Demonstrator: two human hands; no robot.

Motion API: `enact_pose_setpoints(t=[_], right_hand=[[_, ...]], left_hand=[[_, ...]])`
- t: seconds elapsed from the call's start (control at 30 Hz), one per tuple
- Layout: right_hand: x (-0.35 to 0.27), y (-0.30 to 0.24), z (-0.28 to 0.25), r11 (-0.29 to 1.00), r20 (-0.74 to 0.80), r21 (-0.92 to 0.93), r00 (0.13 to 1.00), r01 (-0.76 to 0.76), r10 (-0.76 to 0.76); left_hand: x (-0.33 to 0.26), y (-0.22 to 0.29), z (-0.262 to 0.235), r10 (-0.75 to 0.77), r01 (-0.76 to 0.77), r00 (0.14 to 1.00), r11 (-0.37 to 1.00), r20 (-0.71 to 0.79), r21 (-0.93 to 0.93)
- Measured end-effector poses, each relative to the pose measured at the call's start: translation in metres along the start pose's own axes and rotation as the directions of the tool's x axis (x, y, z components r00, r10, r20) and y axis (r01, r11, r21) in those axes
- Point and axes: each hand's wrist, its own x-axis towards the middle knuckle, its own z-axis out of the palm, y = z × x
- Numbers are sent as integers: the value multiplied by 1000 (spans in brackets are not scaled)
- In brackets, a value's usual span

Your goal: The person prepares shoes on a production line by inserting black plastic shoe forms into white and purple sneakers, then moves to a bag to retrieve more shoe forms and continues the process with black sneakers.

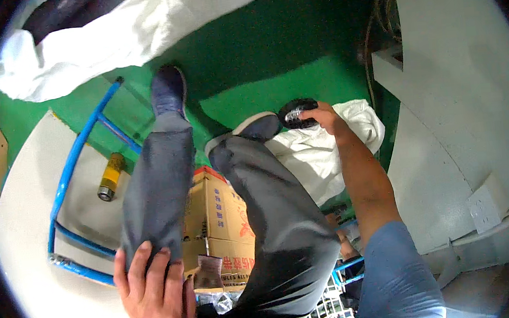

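right hand (325,118) grasps a round black object (290,111) near the white cloth (315,164); left hand (157,301) lies unclenched and spread on the grey trousers (155,192).

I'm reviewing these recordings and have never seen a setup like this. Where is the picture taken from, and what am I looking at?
There's no machine: these are a person's bare hands. A wide fisheye camera worn on the head looks down, so straight edges bend. The left hand rests, fingers spread, on the left leg. The right hand holds a black round object, too unclear to name, near a white cloth. A cardboard box shows between the legs; a yellow cylinder lies on a pale surface.
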Motion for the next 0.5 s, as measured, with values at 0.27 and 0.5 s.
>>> enact_pose_setpoints(t=[0.27,0.5], right_hand=[[-186,-102,53,954,118,297,993,-39,4],[-441,-192,173,785,137,619,987,-19,-84]], left_hand=[[-17,-19,10,43,-60,979,995,-200,-80],[-67,18,-45,33,-143,969,881,-244,-450]])
